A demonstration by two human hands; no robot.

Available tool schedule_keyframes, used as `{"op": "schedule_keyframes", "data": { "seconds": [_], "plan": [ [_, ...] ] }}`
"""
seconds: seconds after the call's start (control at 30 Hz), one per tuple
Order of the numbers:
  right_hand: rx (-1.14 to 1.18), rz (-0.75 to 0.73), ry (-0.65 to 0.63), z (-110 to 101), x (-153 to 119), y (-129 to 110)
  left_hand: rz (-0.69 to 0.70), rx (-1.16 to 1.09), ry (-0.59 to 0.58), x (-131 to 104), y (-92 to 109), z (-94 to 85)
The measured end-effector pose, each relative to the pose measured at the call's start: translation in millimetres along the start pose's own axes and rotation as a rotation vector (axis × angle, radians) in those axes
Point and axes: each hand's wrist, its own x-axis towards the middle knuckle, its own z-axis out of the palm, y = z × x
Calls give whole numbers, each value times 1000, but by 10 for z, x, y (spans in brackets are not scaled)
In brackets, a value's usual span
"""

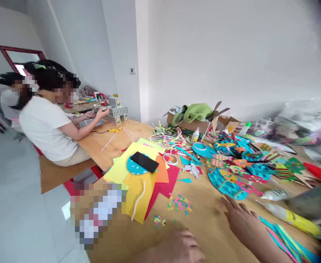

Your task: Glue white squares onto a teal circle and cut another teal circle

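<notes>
From the head view I have the right hand [244, 221] with its fingers stretched out, somewhat wide, low over the wooden table [215, 232]; whether its fingertips touch the wood I can't say. The left hand [181, 246] is smeared by blur at the near edge, its fingers looking curled, and I can't make out whether it holds anything.

The loose paper confetti [180, 203] lies beyond the left hand, with a smaller confetti cluster [158, 221] just left and nearer. Just beyond my right fingertips sits a patterned blue disc [229, 185], at the near edge of a crowded heap of painted fish cutouts [283, 171]. To the right of that hand, a yellow-and-white bottle [300, 221] and a white bottle [275, 194] lie on their sides, hemming it in; coloured paper strips [289, 241] lie beside its forearm.

Farther left I see overlapping yellow sheets [146, 195] bearing a white strip [138, 201], and a black phone [144, 162] resting partly on a light-blue disc [134, 168]. At the far left a seated co-worker [49, 128] handles small boxes.

The right forearm enters from the near right, knuckles up, fingers pointing far and left; the left hand reaches in low, back uppermost, toward the right.
</notes>
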Motion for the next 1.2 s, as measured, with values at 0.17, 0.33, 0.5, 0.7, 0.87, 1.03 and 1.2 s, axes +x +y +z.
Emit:
{"op": "schedule_keyframes", "data": {
  "seconds": [0.17, 0.33, 0.5, 0.7, 0.87, 1.03, 1.2],
  "plan": [
    [132, -163, 78, 238, -311, -149, -54, -29, 9, -17, 76, -103],
    [211, -214, 128, 414, -342, -145, -122, -46, 59, -39, 166, -304],
    [236, -225, 82, 397, -240, -102, -138, -30, 46, -49, 241, -506],
    [241, -238, 116, 340, -233, -159, -301, -108, 48, -440, 389, -991],
    [291, -218, 125, 482, -179, -125, -632, -111, 132, -1114, 349, -1377],
    [298, -248, 147, 704, -120, -38, -1078, -52, 177, -1816, 214, -1604],
    [279, -296, 133, 888, -90, 38, -1424, 13, 103, -2210, 164, -1641]
  ]
}}
